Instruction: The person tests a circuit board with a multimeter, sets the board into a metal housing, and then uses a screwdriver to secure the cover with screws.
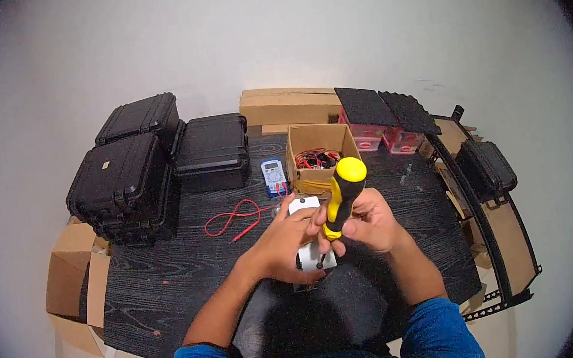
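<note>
My right hand (pixel 375 222) is closed round a yellow and black screwdriver (pixel 342 197), its handle pointing up and its shaft angled down. The tip meets a dark screw on the lower end of a small white device (pixel 309 255). Wrapped along the left side of this device, my left hand (pixel 283 243) holds it over the near part of the table. Another dark round spot shows at the device's upper end. Fingers of both hands hide its middle. Just beyond the hands lies a blue and white multimeter (pixel 273 176), with a red test lead (pixel 237 213) curling left across the table.
An open cardboard box (pixel 325 172) with red and black leads stands behind my hands. Black hard cases (pixel 120 177) are stacked at left. Red bins (pixel 406 140) with dark covers sit at back right. An open carton (pixel 69 285) stands beyond the dark table's (pixel 151 293) left edge.
</note>
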The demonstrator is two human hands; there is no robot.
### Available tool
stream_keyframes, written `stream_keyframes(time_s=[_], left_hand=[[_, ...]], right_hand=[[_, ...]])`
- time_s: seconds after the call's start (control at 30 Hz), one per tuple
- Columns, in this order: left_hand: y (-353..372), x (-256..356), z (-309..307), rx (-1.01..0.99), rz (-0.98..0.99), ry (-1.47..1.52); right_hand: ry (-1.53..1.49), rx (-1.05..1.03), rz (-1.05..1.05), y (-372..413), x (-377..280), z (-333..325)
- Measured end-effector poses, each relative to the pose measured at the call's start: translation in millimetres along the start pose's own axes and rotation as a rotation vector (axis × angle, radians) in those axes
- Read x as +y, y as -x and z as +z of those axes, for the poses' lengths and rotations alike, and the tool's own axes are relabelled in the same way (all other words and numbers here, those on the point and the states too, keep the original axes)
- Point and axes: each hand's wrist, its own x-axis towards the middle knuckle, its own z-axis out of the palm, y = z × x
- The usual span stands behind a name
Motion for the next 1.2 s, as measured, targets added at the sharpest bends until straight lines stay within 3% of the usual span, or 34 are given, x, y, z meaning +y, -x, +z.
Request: stream_keyframes(time_s=[0.2,0.3,0.37,0.47,0.63,0.73,0.8,0.9,1.03,1.2], left_hand=[[-1.0,-3.0,5.4,-0.013,0.015,-0.069],[-0.7,-1.3,1.9,-0.046,-0.005,-0.083],[-1.5,0.6,-0.2,-0.046,-0.026,-0.031],[-0.6,0.1,0.3,-0.009,-0.007,-0.014],[1.4,-6.6,9.0,-0.045,0.023,-0.096],[0.8,-3.9,7.2,-0.012,0.012,-0.072],[-0.3,1.3,2.2,0.014,0.011,-0.039],[1.9,-2.8,4.9,0.029,0.013,-0.042],[1.9,-6.6,6.2,-0.022,0.028,-0.080],[-0.6,-4.1,5.7,-0.047,0.019,-0.085]], right_hand=[[-0.003,0.178,-0.047,-6.3,4.4,12.7],[-0.022,0.161,-0.061,-6.6,8.4,9.8],[-0.055,0.181,0.069,-1.4,-1.9,9.8],[0.012,0.015,0.002,0.1,1.0,-2.3],[-0.035,0.182,0.038,-5.3,-1.9,11.3],[-0.046,0.142,-0.076,-4.8,13.3,7.0],[-0.173,0.025,0.001,-1.2,8.9,-7.9],[-0.110,-0.029,0.004,1.0,9.2,-13.1],[-0.083,0.116,0.036,0.9,2.0,0.9],[-0.104,0.187,-0.077,-4.4,7.5,5.2]])
